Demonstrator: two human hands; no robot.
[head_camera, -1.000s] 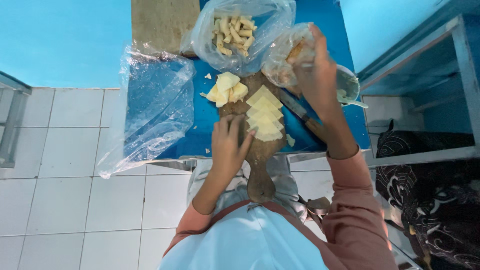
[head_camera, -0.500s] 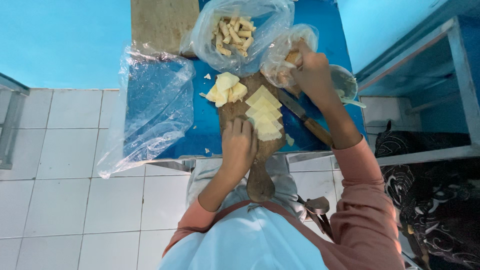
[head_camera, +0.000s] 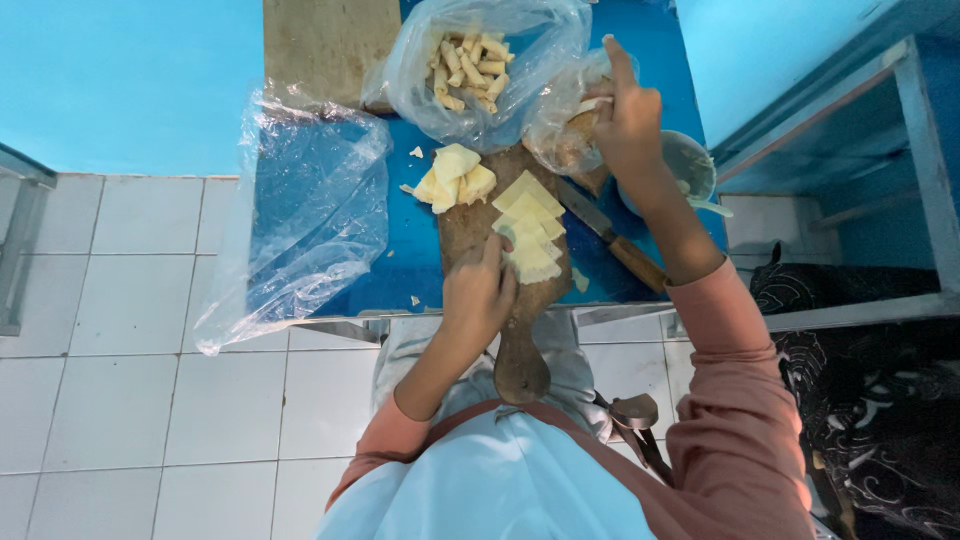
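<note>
My left hand (head_camera: 479, 297) rests on a brown wooden cutting board (head_camera: 470, 230) with a handle, its fingertips touching the nearest of several overlapping pale yellow dough sheets (head_camera: 530, 225). A pile of folded yellow pieces (head_camera: 452, 176) lies at the board's far end. My right hand (head_camera: 628, 118) is raised over a small clear bag of brownish filling (head_camera: 566, 140), fingers pinched on a small pale piece I cannot identify, index finger pointing up.
A clear bag of pale rolled pieces (head_camera: 470, 65) sits at the back of the blue table (head_camera: 400, 250). A wooden-handled knife (head_camera: 612, 240) lies right of the board, beside a white bowl (head_camera: 692, 165). A crumpled empty plastic bag (head_camera: 300, 215) hangs over the left edge. White floor tiles lie below.
My right hand has dipped towards the filling bag and come up a little, fingers pinched. My left hand has slid slightly along the board onto the nearest dough sheet.
</note>
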